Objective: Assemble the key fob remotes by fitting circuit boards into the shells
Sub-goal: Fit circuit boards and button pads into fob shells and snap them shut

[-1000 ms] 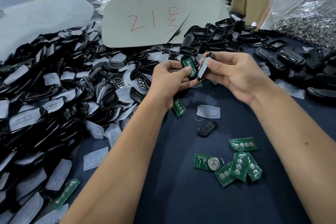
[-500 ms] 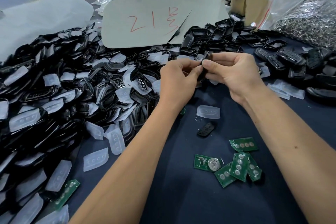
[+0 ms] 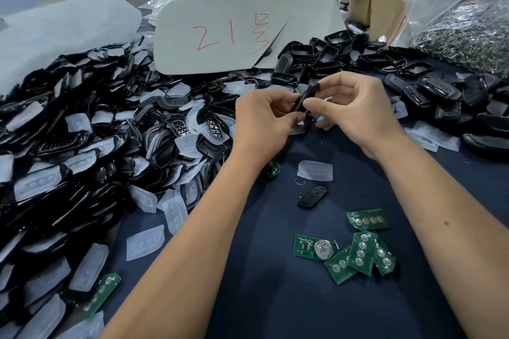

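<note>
Just above the middle of the frame, the left hand [image 3: 264,121] and the right hand [image 3: 355,113] meet around one black key fob shell [image 3: 307,98], which stands edge-on and tilted between them, both hands pinching it with curled fingers and thumbs; whether a board sits inside it cannot be told. Below the hands, on the dark blue table cover [image 3: 275,297], lie one translucent button pad [image 3: 315,170] and, just under it, one small black rubber keypad [image 3: 313,196]. Lower right of centre is a cluster of five green circuit boards [image 3: 360,253]: one apart at the top, one bearing a round silver coin cell [image 3: 323,249], and three overlapping. A sixth board [image 3: 100,294] lies at the lower left edge of the pile, and part of a seventh [image 3: 272,169] peeks out beside the left wrist. The left half of the frame is a heap of black shells and clear pads [image 3: 82,146], too many to count. At the top centre leans one grey card marked in red [image 3: 242,33]; at the upper right are more black shells [image 3: 429,91], a cardboard box [image 3: 377,5] and a clear bag of metal rings [image 3: 468,33].
</note>
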The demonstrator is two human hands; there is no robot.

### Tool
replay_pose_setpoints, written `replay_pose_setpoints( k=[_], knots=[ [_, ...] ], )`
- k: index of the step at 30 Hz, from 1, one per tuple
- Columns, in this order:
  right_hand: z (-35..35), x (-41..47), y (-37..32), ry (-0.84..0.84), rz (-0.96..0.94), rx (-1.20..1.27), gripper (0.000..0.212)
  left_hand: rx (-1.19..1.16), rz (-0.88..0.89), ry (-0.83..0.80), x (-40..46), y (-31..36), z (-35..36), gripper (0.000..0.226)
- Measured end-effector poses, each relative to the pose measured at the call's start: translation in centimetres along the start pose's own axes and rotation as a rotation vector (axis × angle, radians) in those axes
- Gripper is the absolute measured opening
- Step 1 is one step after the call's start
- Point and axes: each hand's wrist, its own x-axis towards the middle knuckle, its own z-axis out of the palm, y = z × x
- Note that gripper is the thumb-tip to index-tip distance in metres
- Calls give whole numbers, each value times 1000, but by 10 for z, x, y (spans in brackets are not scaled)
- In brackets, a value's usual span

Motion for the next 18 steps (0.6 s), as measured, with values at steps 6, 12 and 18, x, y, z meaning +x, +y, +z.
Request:
replay_pose_setpoints(
  k=[6,12,18],
  knots=[
    [-12,3,0,-183,-55,-21,37,19,3,-111,3,-3,-9,25],
    [-11,1,0,-214,-115,-15,22,22,22,-148,3,0,-12,26],
    [-9,0,-2,-218,-133,30,25,-84,-36,-83,4,-5,-18,22]
  ],
)
